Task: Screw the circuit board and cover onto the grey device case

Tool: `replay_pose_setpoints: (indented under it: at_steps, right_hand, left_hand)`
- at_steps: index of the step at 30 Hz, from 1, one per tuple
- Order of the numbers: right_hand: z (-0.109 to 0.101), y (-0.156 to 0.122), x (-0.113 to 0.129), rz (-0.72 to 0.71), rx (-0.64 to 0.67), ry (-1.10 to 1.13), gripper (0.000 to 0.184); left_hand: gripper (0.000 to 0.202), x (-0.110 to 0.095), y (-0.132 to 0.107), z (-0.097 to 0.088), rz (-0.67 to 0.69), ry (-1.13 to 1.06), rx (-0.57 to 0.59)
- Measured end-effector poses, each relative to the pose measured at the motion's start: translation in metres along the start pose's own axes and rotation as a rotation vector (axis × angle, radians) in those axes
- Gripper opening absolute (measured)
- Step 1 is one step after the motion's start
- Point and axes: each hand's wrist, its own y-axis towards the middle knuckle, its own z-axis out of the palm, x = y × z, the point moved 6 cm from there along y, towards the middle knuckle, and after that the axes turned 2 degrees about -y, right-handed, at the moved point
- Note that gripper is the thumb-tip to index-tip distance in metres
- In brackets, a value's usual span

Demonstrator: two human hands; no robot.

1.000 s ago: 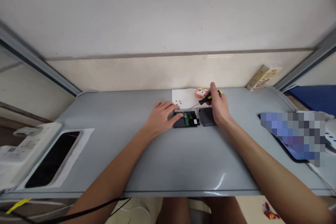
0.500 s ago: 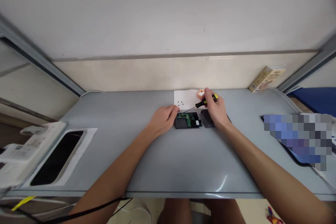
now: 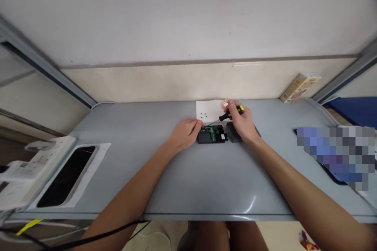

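A small black device (image 3: pixel 212 135) with a green circuit board showing lies open on the grey table (image 3: pixel 188 172). My left hand (image 3: pixel 185 134) rests against its left end, fingers curled on the edge. My right hand (image 3: pixel 242 122) grips a black and yellow screwdriver (image 3: pixel 230 114), its thin shaft slanting down left to the circuit board. A dark grey cover piece (image 3: pixel 233 133) lies just right of the device, partly under my right hand. Behind them a white paper (image 3: pixel 209 110) carries several tiny dark screws.
An orange and white figure (image 3: pixel 225 104) sits at the paper's far edge. A yellow box (image 3: pixel 299 87) leans on the wall at back right. A white power strip (image 3: pixel 26 166) and a black-screened tablet (image 3: pixel 67 174) lie at left. A blurred dark item (image 3: pixel 335 153) lies at right.
My right hand lowered the screwdriver from over the paper so its tip meets the circuit board. My left hand curled in closer to the device's left end.
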Motion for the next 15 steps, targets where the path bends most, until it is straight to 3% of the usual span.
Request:
replay_pose_setpoints:
  at_steps: [7,15]
  right_hand:
    - [0.002,-0.002,0.006,-0.030,0.001,-0.008,0.050]
    - [0.018,-0.002,0.028,-0.101,0.066,-0.009,0.049]
  left_hand:
    - [0.054,0.002,0.001,0.001,0.002,-0.022,-0.007]
    - [0.041,0.006,0.001,0.006,-0.009,-0.028,-0.011]
